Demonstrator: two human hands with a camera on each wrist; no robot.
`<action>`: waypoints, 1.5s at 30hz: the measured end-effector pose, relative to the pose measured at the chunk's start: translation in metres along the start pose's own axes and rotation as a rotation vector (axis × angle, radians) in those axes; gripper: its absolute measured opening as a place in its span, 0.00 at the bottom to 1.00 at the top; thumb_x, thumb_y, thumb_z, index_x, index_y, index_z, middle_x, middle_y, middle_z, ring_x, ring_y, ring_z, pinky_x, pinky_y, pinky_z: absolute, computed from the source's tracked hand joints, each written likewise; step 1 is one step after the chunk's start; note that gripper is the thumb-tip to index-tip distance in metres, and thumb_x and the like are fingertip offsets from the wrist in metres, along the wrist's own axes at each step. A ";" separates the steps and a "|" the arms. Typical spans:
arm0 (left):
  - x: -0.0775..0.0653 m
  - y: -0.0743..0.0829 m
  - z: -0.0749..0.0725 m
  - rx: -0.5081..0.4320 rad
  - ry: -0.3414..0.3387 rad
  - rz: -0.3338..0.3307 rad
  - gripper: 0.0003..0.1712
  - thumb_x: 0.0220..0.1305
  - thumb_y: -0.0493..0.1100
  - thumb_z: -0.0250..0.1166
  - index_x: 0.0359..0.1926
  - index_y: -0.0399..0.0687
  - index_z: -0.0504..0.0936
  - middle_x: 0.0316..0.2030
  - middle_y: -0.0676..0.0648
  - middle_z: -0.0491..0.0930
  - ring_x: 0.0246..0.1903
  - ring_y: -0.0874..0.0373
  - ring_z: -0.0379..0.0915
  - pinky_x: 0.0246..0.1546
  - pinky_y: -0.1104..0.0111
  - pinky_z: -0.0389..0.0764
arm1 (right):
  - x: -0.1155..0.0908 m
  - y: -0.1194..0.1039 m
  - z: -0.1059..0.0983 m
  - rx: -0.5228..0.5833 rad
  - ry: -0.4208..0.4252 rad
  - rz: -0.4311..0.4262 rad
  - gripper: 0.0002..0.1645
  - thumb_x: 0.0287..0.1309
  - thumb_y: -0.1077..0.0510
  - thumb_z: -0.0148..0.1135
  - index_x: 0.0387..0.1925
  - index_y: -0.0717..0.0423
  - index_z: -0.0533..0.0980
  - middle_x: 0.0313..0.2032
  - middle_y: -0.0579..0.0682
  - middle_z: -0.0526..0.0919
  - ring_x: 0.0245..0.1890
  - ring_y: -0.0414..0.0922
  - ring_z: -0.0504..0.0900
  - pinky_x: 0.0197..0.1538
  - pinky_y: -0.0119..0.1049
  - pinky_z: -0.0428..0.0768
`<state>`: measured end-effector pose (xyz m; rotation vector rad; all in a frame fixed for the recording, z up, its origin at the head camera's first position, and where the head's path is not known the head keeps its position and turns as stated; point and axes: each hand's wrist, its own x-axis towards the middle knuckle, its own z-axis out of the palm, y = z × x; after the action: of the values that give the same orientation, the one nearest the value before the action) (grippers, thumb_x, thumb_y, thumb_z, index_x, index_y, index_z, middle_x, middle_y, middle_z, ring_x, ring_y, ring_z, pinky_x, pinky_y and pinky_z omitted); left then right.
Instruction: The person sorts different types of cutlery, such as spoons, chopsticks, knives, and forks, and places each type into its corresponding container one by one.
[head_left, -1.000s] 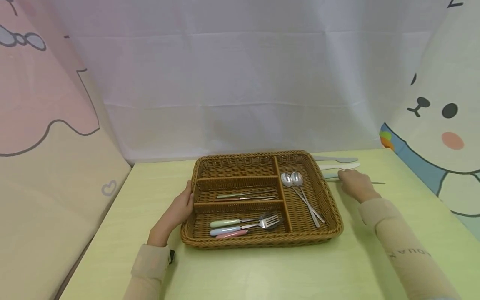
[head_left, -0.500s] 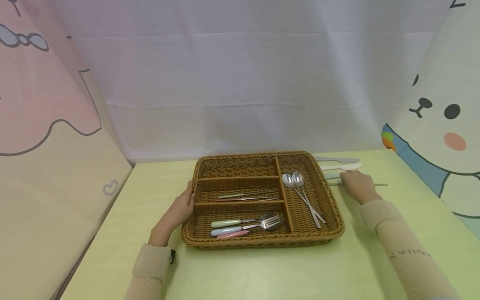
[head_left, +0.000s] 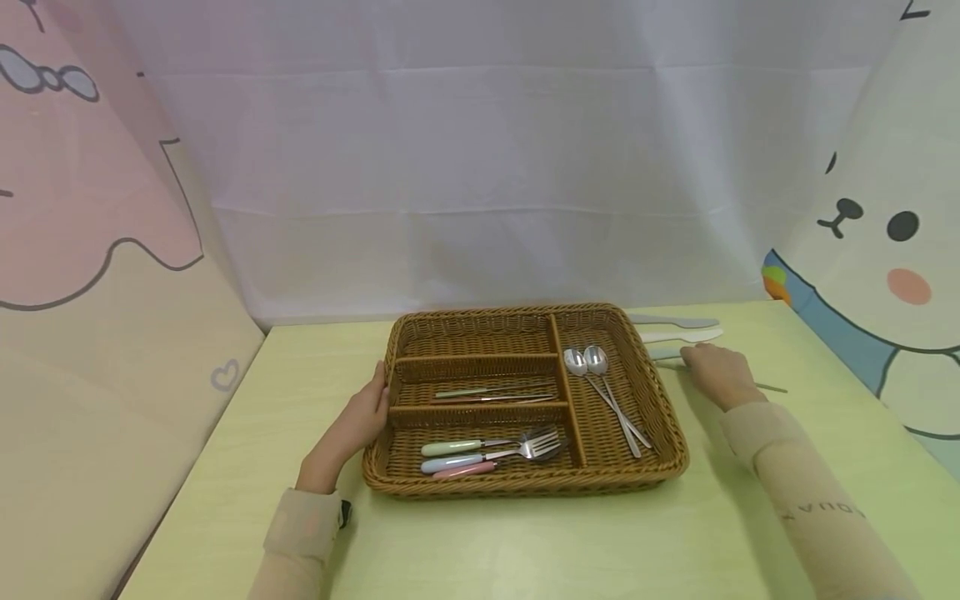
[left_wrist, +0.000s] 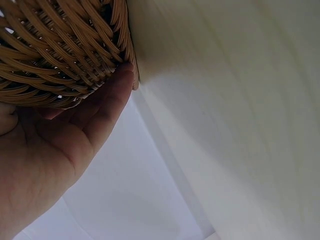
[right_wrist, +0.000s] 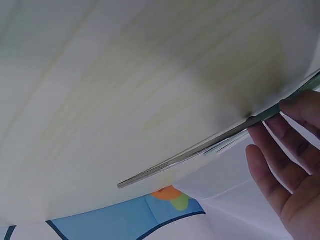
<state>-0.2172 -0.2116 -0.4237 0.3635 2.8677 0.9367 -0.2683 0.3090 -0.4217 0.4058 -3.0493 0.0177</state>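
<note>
A brown wicker cutlery basket (head_left: 525, 481) lies on the table, with several compartments. My left hand (head_left: 363, 417) rests against its left side; in the left wrist view, the extended fingers (left_wrist: 107, 112) touch the woven outer wall. Right of the basket, my right hand (head_left: 718, 371) pinches a slim chopstick (right_wrist: 205, 145) between thumb and fingertips. The chopstick has a green handle and a textured metal tip, and is held close over the table. Just beyond that hand lie a pale green-handled knife (head_left: 664, 353), a white knife (head_left: 686, 336) and a grey knife (head_left: 678, 321).
Inside the basket, two crossed spoons (head_left: 617, 408) lie in the right compartment. Chopsticks (head_left: 487, 397) sit in the middle left section, and forks (head_left: 457, 461) with green, blue and pink handles in the front one. A white curtain (head_left: 480, 183) hangs behind the table (head_left: 480, 542).
The chopstick in my right hand has turned, its right-hand tip swinging toward the front of the table. The left hand and the basket hold their place.
</note>
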 end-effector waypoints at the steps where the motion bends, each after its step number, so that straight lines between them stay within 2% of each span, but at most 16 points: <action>1: 0.000 0.000 0.000 0.000 -0.001 -0.001 0.31 0.73 0.37 0.34 0.68 0.28 0.31 0.67 0.28 0.43 0.66 0.35 0.46 0.63 0.46 0.58 | 0.000 0.000 -0.001 0.006 -0.005 0.004 0.12 0.55 0.72 0.47 0.19 0.58 0.67 0.19 0.53 0.72 0.17 0.46 0.69 0.17 0.40 0.70; 8: 0.001 -0.001 0.000 0.004 -0.001 -0.006 0.31 0.73 0.37 0.34 0.68 0.28 0.31 0.67 0.27 0.43 0.65 0.36 0.46 0.63 0.46 0.58 | -0.001 0.000 -0.006 0.020 -0.017 0.011 0.10 0.52 0.72 0.47 0.22 0.58 0.69 0.21 0.54 0.76 0.18 0.48 0.72 0.16 0.42 0.70; 17: 0.000 0.000 -0.001 0.006 -0.002 -0.009 0.31 0.73 0.37 0.34 0.68 0.28 0.31 0.67 0.27 0.44 0.65 0.35 0.47 0.63 0.46 0.59 | -0.004 0.000 -0.011 0.017 -0.003 0.008 0.07 0.50 0.72 0.52 0.24 0.59 0.70 0.21 0.53 0.75 0.18 0.46 0.71 0.15 0.39 0.70; 24: 0.000 0.000 -0.001 0.003 -0.001 -0.013 0.31 0.73 0.37 0.34 0.68 0.28 0.31 0.67 0.27 0.44 0.65 0.35 0.47 0.63 0.46 0.59 | -0.003 -0.001 -0.016 0.010 0.035 0.019 0.07 0.50 0.71 0.48 0.25 0.59 0.69 0.19 0.52 0.72 0.17 0.46 0.70 0.14 0.39 0.68; 28: 0.001 0.000 0.000 0.005 -0.002 -0.012 0.31 0.73 0.37 0.34 0.68 0.27 0.32 0.67 0.27 0.44 0.65 0.35 0.47 0.63 0.46 0.59 | -0.002 -0.005 -0.021 0.007 0.059 0.018 0.08 0.50 0.71 0.45 0.25 0.58 0.68 0.17 0.51 0.73 0.17 0.46 0.71 0.12 0.40 0.67; 33: 0.000 0.002 -0.001 0.010 -0.005 -0.016 0.31 0.72 0.36 0.34 0.67 0.26 0.32 0.67 0.26 0.43 0.65 0.35 0.45 0.63 0.46 0.57 | 0.000 -0.012 -0.026 -0.001 0.076 0.005 0.07 0.51 0.71 0.46 0.27 0.59 0.69 0.13 0.49 0.71 0.14 0.44 0.68 0.11 0.38 0.64; 36: 0.000 0.002 -0.001 0.015 -0.003 -0.018 0.31 0.72 0.36 0.35 0.67 0.26 0.32 0.67 0.27 0.43 0.66 0.35 0.45 0.64 0.47 0.56 | 0.001 -0.017 -0.030 -0.002 0.095 -0.011 0.08 0.52 0.71 0.46 0.29 0.60 0.71 0.13 0.50 0.72 0.14 0.44 0.68 0.11 0.37 0.64; 43: 0.001 0.003 -0.002 0.020 -0.005 -0.023 0.31 0.72 0.37 0.34 0.67 0.26 0.32 0.67 0.26 0.43 0.65 0.35 0.46 0.63 0.47 0.57 | 0.003 -0.031 -0.040 -0.012 0.123 -0.024 0.09 0.53 0.72 0.43 0.25 0.58 0.68 0.14 0.49 0.70 0.15 0.44 0.66 0.11 0.38 0.64; 45: 0.001 0.004 -0.002 0.022 -0.006 -0.021 0.31 0.72 0.36 0.34 0.67 0.25 0.32 0.67 0.26 0.43 0.65 0.35 0.46 0.63 0.46 0.57 | 0.004 -0.035 -0.043 -0.029 0.129 -0.034 0.09 0.54 0.71 0.44 0.29 0.60 0.71 0.14 0.50 0.71 0.15 0.44 0.67 0.11 0.36 0.63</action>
<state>-0.2174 -0.2097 -0.4201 0.3374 2.8729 0.9007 -0.2598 0.2751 -0.3785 0.4368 -2.9118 -0.0024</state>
